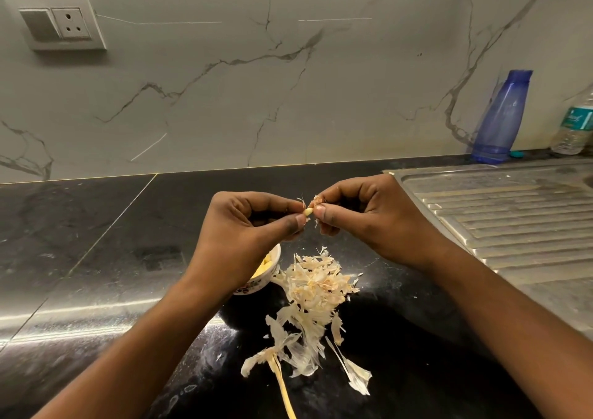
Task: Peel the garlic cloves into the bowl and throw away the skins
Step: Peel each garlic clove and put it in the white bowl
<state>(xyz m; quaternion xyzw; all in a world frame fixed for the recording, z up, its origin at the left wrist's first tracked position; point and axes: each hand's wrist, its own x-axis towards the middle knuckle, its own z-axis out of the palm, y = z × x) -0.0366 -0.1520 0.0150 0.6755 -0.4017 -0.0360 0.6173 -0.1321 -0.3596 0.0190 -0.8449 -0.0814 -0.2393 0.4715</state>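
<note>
— What are the hands up to?

— They're close together above the tabletop (96,258). The left hand (256,223) pinches a clove (308,211) between thumb and forefinger. The right hand (369,216) pinches the same clove from the other side, its other fingers curled in.

— Is the clove bare?

— Partly. Pale flesh shows on the left hand's side, and a tuft (317,199) of dry skin flares up at the right fingertips.

— Where's the bowl?

— The bowl (268,277) stands on the tabletop under the left wrist, half hidden by it. Yellowish peeled cloves (265,264) lie inside.

— And the skins?

— The skins (316,285) lie in a heap just right of the bowl; whether they touch it I cannot tell. The heap trails toward the person, with a dry stalk (284,386) at the near end.

— What else is about?

— A steel drainboard (513,213) on the right. A blue bottle (500,117) and a clear bottle (574,126) stand by the wall behind it. A socket (69,22) is on the marble wall (288,81), far left.
</note>
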